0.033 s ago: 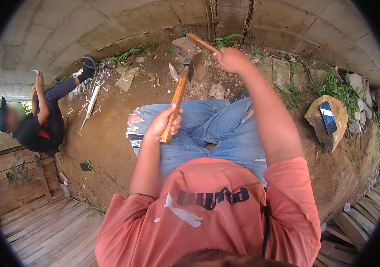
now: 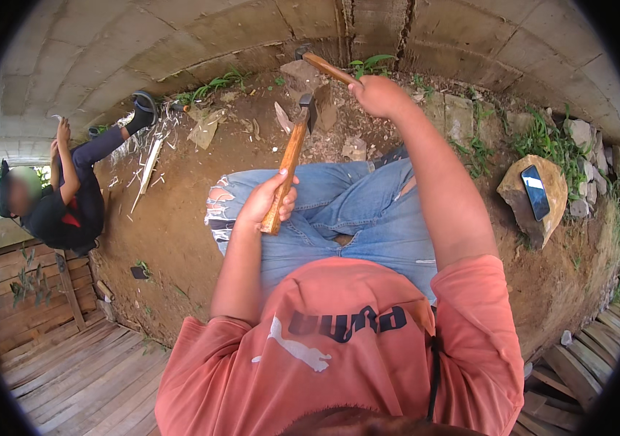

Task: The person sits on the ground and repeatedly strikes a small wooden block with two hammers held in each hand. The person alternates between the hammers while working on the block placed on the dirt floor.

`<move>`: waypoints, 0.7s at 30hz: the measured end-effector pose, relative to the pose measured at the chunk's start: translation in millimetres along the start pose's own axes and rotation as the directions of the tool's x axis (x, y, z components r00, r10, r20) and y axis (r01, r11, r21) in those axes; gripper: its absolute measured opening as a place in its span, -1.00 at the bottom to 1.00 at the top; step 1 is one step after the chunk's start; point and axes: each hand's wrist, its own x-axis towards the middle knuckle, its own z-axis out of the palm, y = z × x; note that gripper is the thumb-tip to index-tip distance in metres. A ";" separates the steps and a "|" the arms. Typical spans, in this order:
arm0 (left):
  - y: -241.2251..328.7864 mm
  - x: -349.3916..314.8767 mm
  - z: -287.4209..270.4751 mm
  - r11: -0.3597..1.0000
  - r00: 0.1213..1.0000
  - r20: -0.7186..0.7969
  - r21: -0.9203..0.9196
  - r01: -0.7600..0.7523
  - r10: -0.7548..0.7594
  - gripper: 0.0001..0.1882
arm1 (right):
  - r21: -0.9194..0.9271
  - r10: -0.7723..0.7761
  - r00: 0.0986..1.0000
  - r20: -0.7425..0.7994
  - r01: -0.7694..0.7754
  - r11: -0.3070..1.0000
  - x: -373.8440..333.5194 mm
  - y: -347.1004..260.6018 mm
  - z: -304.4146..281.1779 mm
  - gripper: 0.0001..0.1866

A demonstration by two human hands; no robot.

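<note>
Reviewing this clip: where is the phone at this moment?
In the head view, the phone lies on a large tan rock on the person's right, out past the right arm, near green weeds and grey stones.

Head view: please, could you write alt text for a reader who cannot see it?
The left hand grips a hammer, the right hand another wooden-handled tool, above dirt ground. A phone lies on a rock at right; another person is at left.

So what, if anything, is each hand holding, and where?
Left hand: one hammer, low on its wooden handle. Right hand: another hammer, on its handle, away from the head.
</note>
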 end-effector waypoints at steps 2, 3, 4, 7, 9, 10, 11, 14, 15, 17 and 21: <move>-0.6 3.6 2.4 1.000 1.000 0.025 -0.029 0.001 0.000 -0.54 | -0.022 -0.034 0.999 -0.006 0.034 0.999 6.5 3.7 -7.3 -0.46; -1.2 6.0 4.7 0.999 0.999 0.038 -0.041 0.001 0.001 -0.54 | -0.017 -0.038 0.999 -0.004 0.038 0.999 7.7 6.3 -9.7 -0.46; -0.7 8.9 6.7 0.999 0.999 0.051 -0.051 -0.003 0.005 -0.54 | -0.036 -0.054 0.998 -0.009 0.054 0.998 11.4 9.5 -11.3 -0.46; -3.1 19.8 11.1 0.998 0.997 0.078 -0.064 -0.006 0.011 -0.54 | -0.112 -0.096 0.995 -0.003 0.095 0.989 22.9 14.5 -21.5 -0.48; -4.4 25.9 16.5 0.999 0.997 0.082 -0.043 0.008 -0.004 -0.55 | -0.185 -0.113 0.993 0.029 0.117 0.976 27.1 12.3 -32.1 -0.50; -4.6 28.9 20.2 0.999 0.996 0.083 -0.032 0.016 -0.014 -0.55 | -0.213 -0.122 0.992 0.024 0.124 0.969 27.0 10.0 -35.7 -0.51; -4.4 32.4 24.5 1.000 0.997 0.072 -0.004 0.020 -0.020 -0.55 | -0.241 -0.130 0.991 0.018 0.131 0.962 26.8 6.7 -38.6 -0.51; -1.4 43.3 34.3 0.997 0.998 0.042 0.075 0.033 -0.037 -0.55 | -0.296 -0.143 0.990 0.011 0.139 0.945 26.0 -4.1 -35.1 -0.52; -0.5 46.6 35.6 0.994 0.999 0.032 0.101 0.039 -0.042 -0.55 | -0.310 -0.144 0.990 0.010 0.140 0.940 25.0 -7.4 -32.8 -0.52; -0.4 50.7 37.3 0.990 0.998 0.020 0.130 0.048 -0.052 -0.55 | -0.298 -0.113 0.993 -0.017 0.103 0.949 19.6 -13.9 -27.0 -0.51; 3.4 51.8 40.3 0.982 0.998 -0.009 0.178 0.060 -0.059 -0.52 | -0.130 -0.056 0.988 -0.143 0.037 0.991 17.0 3.1 -16.3 -0.51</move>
